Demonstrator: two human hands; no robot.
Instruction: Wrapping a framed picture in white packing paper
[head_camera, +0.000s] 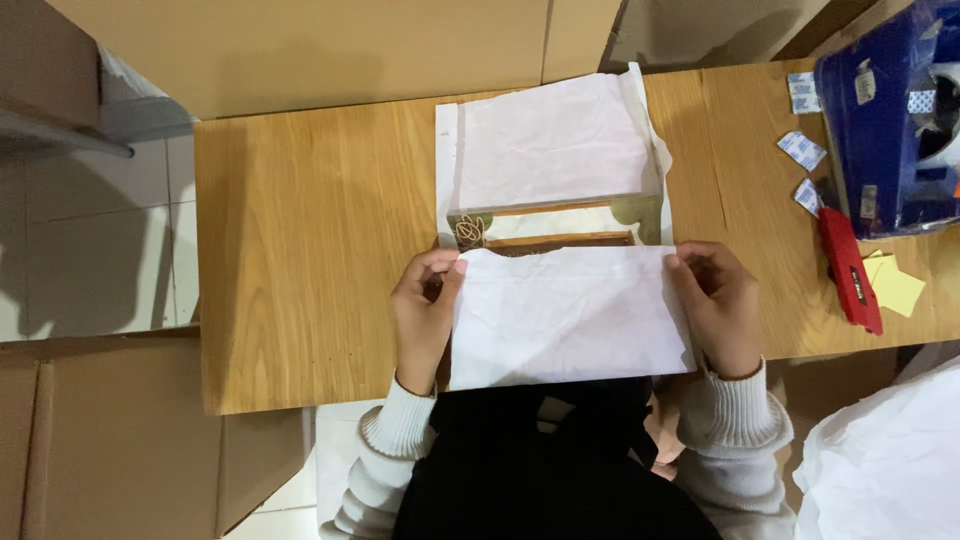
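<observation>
cardboard boxes (300, 45) tan, far/left | white-blue sachets (802, 150) right | blue package (885, 120) right

The table (300, 250) is wood or wood veneer, honey-coloured, with a plain grain and a smooth, faintly satin face; the white wrapping sheet (570, 315) is thin paper, matt and lightly creased, and its far flap (550, 140) looks the same; between them shows a box (560, 228) of brown polished wood with brass-like metal corners, dully shiny and patterned; the cutter (850, 270) is glossy red plastic; the tape dispenser (885, 120) is shiny blue plastic; the sticky notes (897, 285) are matt yellow paper; the cartons (300, 50) are dull brown cardboard; the sleeves (735, 410) are ribbed cream knit cloth.
</observation>
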